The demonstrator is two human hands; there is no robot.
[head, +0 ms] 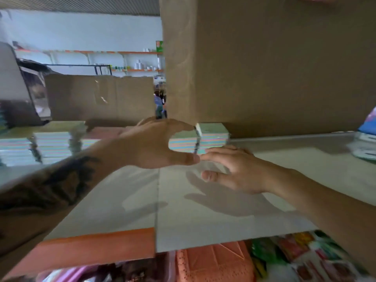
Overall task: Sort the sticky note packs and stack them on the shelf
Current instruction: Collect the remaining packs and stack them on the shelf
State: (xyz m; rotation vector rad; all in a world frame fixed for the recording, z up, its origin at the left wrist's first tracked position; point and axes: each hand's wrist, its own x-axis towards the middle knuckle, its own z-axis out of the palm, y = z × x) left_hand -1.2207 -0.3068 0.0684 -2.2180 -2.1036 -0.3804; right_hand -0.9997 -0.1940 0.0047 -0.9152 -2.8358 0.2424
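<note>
Two pastel-striped sticky note packs [200, 139] sit side by side, blurred.

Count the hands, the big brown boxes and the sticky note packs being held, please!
Hands: 2, left hand and right hand
Brown boxes: 2, small box and big box
Held sticky note pack: 1
Total: 5

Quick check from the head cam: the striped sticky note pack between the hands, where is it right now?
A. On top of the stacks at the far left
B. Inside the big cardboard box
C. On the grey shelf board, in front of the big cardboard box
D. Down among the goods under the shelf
C: the sticky note pack sits on the shelf board against the cardboard box, with the left hand round it and the right hand beside its base.
</note>
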